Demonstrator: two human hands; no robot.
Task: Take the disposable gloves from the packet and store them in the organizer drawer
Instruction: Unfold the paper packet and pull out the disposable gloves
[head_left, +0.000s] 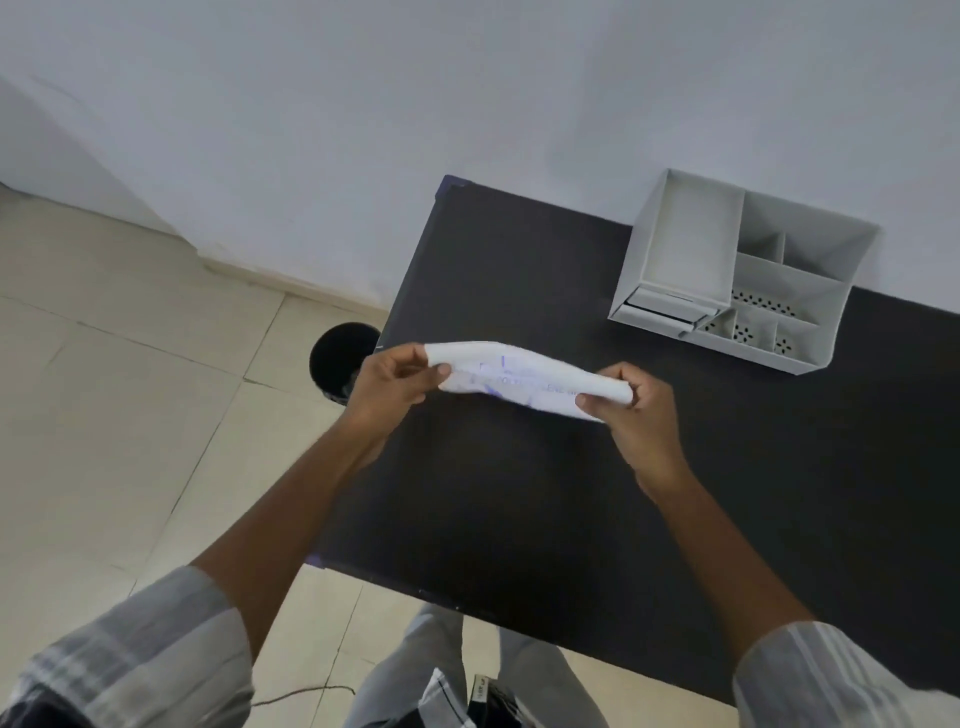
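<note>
A white glove packet with blue print hangs stretched between both hands above the dark table. My left hand pinches its left end and my right hand grips its right end. The white organizer stands at the table's far right by the wall, with several open compartments on top and a small drawer at its lower left front that looks slightly pulled out. No loose gloves are visible.
A black round bin stands on the tiled floor just left of the table, partly behind my left hand. The white wall runs behind the table. A thin cable lies on the floor near my legs.
</note>
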